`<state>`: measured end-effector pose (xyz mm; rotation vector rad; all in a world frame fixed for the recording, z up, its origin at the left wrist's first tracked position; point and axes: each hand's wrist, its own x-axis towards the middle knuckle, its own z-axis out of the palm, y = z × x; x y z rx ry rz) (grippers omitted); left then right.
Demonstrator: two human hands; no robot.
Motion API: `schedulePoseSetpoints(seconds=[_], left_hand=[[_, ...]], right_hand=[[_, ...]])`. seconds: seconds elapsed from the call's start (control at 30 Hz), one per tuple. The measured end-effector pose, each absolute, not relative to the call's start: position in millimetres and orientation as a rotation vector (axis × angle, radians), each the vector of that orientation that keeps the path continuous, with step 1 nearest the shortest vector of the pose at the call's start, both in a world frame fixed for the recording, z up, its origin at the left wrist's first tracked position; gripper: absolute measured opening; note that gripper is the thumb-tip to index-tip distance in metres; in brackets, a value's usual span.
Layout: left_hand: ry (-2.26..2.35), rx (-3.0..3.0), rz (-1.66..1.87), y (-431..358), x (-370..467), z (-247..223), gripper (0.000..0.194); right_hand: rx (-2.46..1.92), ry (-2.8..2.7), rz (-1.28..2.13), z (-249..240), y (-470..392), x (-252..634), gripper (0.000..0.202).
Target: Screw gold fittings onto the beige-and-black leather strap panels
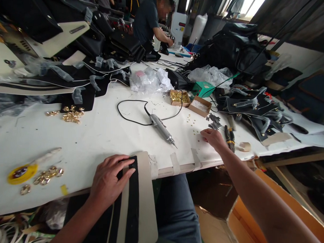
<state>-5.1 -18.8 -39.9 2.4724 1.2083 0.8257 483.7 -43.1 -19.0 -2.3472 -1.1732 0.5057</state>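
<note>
My left hand (109, 178) lies over a beige and black bag panel (144, 202) at the table's front edge, its fingers stretched out and their tips on the black strip. The panel slopes down from the edge toward my lap. At the right, my right hand (211, 136) has its fingertips pinched together on the table beside several tiny brass fasteners (194, 132). Whatever is between those fingertips is too small to make out. A grey electric screwdriver (161, 128) with a black cord lies between the two hands, its bit pointing at the front edge.
Pliers (229, 138) and small black pieces (214, 120) lie near my right hand. Behind are cardboard boxes of brass fasteners (179, 97) and white bits (199, 105). Gold clasps (72, 115) and a yellow tape measure (22, 174) lie left. A co-worker (149, 22) works behind.
</note>
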Motion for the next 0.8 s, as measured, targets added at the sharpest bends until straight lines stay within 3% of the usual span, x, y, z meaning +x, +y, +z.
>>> schedulePoseSetpoints(seconds=[0.8], left_hand=[[1.222, 2.466, 0.824, -18, -5, -41, 0.024]], right_hand=[[-2.486, -1.241, 0.451, -23, -23, 461, 0.021]])
